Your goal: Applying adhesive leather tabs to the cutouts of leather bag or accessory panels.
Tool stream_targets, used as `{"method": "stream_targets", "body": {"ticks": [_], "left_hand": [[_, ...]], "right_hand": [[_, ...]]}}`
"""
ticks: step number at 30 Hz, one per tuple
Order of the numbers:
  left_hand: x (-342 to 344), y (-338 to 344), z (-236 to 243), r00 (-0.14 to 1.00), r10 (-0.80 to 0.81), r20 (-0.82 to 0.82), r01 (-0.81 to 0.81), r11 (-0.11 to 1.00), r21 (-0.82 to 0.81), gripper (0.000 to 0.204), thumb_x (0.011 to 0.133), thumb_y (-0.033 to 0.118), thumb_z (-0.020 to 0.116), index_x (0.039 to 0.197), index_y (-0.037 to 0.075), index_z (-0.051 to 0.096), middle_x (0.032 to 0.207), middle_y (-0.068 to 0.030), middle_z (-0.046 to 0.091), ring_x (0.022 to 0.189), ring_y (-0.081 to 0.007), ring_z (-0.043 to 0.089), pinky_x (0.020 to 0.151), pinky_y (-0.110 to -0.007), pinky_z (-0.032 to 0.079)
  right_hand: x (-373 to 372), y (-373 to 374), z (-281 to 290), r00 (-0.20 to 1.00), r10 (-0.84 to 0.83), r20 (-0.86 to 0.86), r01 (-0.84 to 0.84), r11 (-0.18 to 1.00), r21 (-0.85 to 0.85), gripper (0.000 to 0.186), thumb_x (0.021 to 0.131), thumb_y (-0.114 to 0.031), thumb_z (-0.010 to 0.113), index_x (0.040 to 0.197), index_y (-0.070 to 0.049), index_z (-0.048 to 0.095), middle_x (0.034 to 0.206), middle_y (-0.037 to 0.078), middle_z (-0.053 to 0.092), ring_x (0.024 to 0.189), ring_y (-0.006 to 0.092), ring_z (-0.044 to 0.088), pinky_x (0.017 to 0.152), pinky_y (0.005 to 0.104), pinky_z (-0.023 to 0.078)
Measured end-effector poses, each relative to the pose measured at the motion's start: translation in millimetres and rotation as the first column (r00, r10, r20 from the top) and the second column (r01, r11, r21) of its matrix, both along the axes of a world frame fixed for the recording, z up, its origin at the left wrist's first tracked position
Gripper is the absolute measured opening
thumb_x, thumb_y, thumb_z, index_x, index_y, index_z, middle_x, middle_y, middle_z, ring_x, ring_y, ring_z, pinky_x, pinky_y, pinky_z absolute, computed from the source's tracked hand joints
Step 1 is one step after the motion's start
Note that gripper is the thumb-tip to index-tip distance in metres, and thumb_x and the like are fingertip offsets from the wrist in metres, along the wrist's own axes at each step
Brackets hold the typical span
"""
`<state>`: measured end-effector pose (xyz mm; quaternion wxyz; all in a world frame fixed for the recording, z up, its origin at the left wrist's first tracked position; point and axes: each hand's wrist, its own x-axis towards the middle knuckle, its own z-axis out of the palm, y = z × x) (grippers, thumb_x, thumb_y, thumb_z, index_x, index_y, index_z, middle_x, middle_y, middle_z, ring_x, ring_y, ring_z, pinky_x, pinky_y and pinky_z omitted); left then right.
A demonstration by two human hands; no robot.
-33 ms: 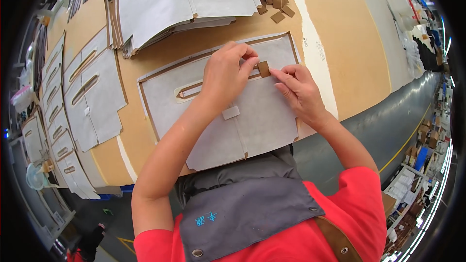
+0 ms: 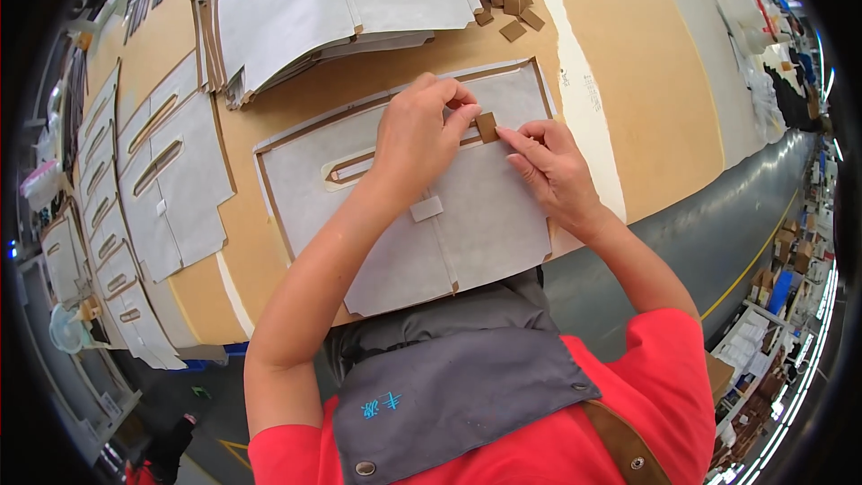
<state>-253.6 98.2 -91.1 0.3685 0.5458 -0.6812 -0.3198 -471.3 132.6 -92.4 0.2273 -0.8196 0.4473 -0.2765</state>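
Observation:
A pale grey panel [image 2: 503,207] with brown edge strips lies flat before me. Across it runs a long slot [image 2: 355,166] framed in brown, partly covered by my left hand. A small brown square piece [image 2: 487,127] lies over the slot's right end. My right hand [image 2: 558,171] pinches the corner of this piece between its fingertips. Just left of the piece, my left hand [image 2: 417,139] is closed, thumb and forefinger together by the slot; anything between them is hidden. Below the slot, a small white tab [image 2: 426,208] sits on the panel's centre seam.
A stack of similar grey panels [image 2: 287,13] stands at the far side, with loose brown squares [image 2: 514,7] to its right. More slotted panels [image 2: 184,189] overlap along the left. A torn white strip [image 2: 584,99] crosses the tan table [image 2: 664,108].

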Motion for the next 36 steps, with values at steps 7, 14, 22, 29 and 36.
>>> {"method": "stream_targets", "body": {"ticks": [7,14,22,29,36], "left_hand": [[-5.5,-5.4,-0.8,0.996,0.013,0.085,-0.021,0.995,0.093,0.016,0.079,0.017,0.078,0.083,0.003,0.072,0.082,-0.0093,0.066,0.074,-0.0215,0.063,0.069,-0.034,0.050],[-7.8,-5.9,2.0,0.996,0.030,0.082,-0.040,0.991,0.129,0.016,0.079,0.017,0.079,0.083,0.003,0.072,0.081,-0.0078,0.065,0.074,-0.0207,0.063,0.069,-0.035,0.050],[-12.2,-4.0,4.6,0.981,0.061,0.185,-0.088,0.986,0.141,0.022,0.078,0.026,0.080,0.080,0.007,0.070,0.079,-0.0052,0.063,0.073,-0.0202,0.061,0.066,-0.035,0.048],[-12.2,-4.8,3.5,0.981,0.066,0.181,-0.088,0.989,0.116,0.025,0.078,0.028,0.081,0.079,0.007,0.066,0.077,-0.0044,0.061,0.071,-0.0204,0.059,0.063,-0.037,0.047],[32.7,15.1,31.6,0.906,0.290,-0.309,-0.166,0.914,0.370,0.033,0.089,0.037,0.073,0.101,0.006,0.068,0.091,-0.0052,0.065,0.072,-0.0147,0.061,0.060,-0.032,0.049]], "right_hand": [[1.5,1.9,-1.9,0.998,0.021,-0.059,-0.026,0.996,-0.082,0.033,0.086,-0.008,0.072,0.119,-0.006,0.070,0.102,0.006,0.059,0.087,0.0227,0.054,0.077,0.0348,0.049],[0.7,3.9,-5.0,0.977,0.069,-0.203,-0.115,0.968,-0.222,0.047,0.080,-0.005,0.075,0.126,-0.009,0.067,0.105,0.004,0.058,0.089,0.0217,0.052,0.079,0.0344,0.048],[3.5,5.8,-1.2,0.945,0.073,-0.318,-0.142,0.970,-0.200,0.050,0.083,-0.021,0.075,0.131,-0.014,0.063,0.107,0.000,0.052,0.096,0.0204,0.049,0.083,0.0365,0.039],[2.5,6.9,-5.0,0.954,0.081,-0.288,-0.150,0.962,-0.228,0.048,0.086,-0.022,0.072,0.132,-0.013,0.063,0.109,0.000,0.052,0.095,0.0200,0.049,0.083,0.0364,0.039],[5.8,7.8,-3.5,0.977,0.065,-0.205,-0.100,0.981,-0.166,0.041,0.090,-0.015,0.069,0.131,-0.010,0.064,0.111,0.006,0.055,0.088,0.0222,0.051,0.084,0.0359,0.045]]}}
